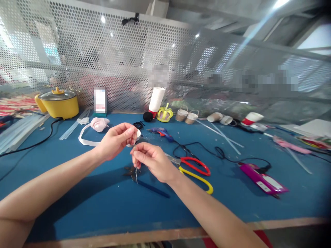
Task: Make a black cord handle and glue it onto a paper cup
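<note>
A thin, silvery twisted wire (136, 176) runs upright between my two hands above the blue table. My left hand (116, 139) pinches its upper end between thumb and fingertips. Just below, my right hand (151, 160) is closed around the wire's middle, and the lower end hangs beneath my fingers. Under the wire lie pliers (155, 190) with a dark blue handle, their jaws partly hidden. Scissors (198, 167) with one red and one yellow handle lie right of my right hand, blades partly covered. Behind my left fingertips is a small white round thing (139, 133), mostly hidden.
A blue glue gun (161, 132) lies beyond my hands, its cord near a purple power strip (262, 179). A white ribbon roll (99, 124) and yellow electric pot (59, 105) stand left. Paper cups (157, 98) and a yellow-green crown-shaped piece (164, 113) line the perforated metal screen (116, 62).
</note>
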`<state>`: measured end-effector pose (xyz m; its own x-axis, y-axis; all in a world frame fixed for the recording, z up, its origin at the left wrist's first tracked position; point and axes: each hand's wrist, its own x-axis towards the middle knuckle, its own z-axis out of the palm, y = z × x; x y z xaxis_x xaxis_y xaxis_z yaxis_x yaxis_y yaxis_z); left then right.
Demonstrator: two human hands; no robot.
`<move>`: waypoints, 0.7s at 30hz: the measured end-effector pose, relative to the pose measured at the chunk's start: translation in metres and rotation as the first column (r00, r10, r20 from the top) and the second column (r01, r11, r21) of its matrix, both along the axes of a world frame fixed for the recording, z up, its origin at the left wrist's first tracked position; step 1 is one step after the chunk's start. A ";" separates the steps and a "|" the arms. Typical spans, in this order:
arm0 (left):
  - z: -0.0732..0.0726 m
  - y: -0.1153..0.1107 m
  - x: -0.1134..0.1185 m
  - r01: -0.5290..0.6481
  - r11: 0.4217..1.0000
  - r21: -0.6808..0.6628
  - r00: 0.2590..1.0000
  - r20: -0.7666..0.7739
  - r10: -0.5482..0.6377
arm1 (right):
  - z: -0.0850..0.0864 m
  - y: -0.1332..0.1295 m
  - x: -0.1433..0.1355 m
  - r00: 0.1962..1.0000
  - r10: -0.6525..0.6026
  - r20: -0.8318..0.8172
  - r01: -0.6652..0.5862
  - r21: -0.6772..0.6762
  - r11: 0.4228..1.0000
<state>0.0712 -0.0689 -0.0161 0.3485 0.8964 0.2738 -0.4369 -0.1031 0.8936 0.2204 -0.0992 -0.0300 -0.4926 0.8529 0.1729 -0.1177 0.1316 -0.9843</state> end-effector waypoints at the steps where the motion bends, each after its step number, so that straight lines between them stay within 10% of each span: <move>1: 0.000 0.001 -0.001 0.032 0.999 -0.006 0.999 -0.003 -0.032 | 0.000 0.000 0.001 1.000 0.002 0.001 -0.002 0.001 1.000; 21: -0.004 -0.005 0.004 -0.179 0.968 0.176 0.955 -0.207 0.214 | 0.003 -0.005 -0.001 0.907 -0.371 0.201 0.263 0.417 0.870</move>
